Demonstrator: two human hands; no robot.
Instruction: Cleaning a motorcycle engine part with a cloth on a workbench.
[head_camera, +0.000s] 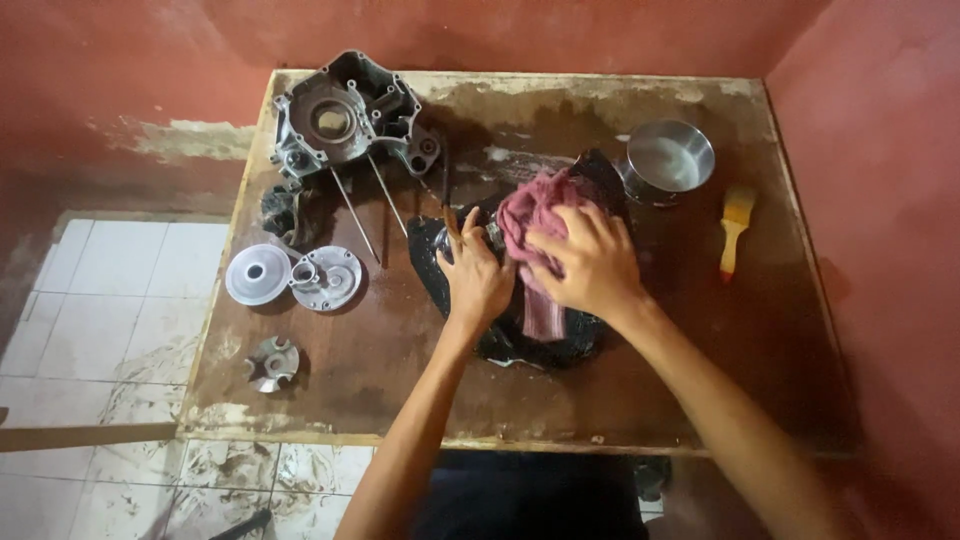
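My left hand (477, 283) flat, fingers spread, pinning dark greasy engine part (540, 335) mid-bench. My right hand (592, 265) pressing pink rag (528, 215) down on same part, fingers curled into cloth. Rag faded, crumpled, one strip trailing toward me. Part black, oily, glossy at near edge, mostly hidden. Left on bench (400, 380): small star-shaped piece (271, 362), two round metal discs (292, 275). Right: yellow-handled brush (735, 228). Farther: steel bowl (667, 160), grey crankcase half (350, 118) at back.

Worn brown wooden surface (380, 370): grey metal engine casing (345, 120) upper left, shiny steel bowl (668, 160) and yellow-handled brush (736, 228) upper right, round silver discs (290, 275) left.
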